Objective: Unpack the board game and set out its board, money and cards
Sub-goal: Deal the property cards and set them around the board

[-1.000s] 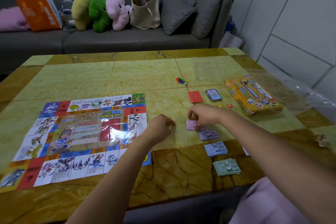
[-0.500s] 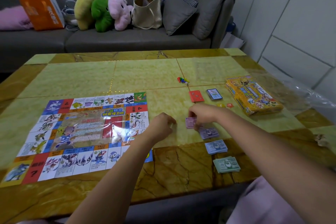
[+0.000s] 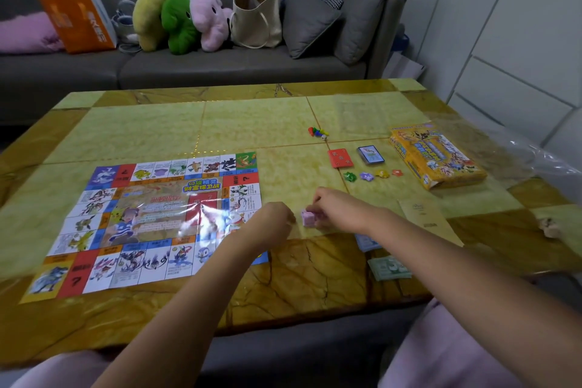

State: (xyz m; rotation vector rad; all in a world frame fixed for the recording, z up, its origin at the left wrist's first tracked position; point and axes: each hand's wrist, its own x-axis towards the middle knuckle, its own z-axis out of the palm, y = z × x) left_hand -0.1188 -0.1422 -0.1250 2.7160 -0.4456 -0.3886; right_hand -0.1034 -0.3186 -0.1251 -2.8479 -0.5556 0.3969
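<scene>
Your desk (image 3: 157,132) is pale green marble framed in veined amber. Your board (image 3: 151,224) runs white, red and blue squares round a tan centre. You've a pink money stack (image 3: 308,218), green notes (image 3: 390,268), a red card deck (image 3: 340,158) and a yellow game box (image 3: 436,157).

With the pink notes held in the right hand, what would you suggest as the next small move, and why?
Probably lay the small pink stack of paper notes flat on the yellow-green marble table. The right hand pinches it, not yet released, while the blue stack of notes and the green stack of notes already lie flat nearer the table's edge.
</scene>
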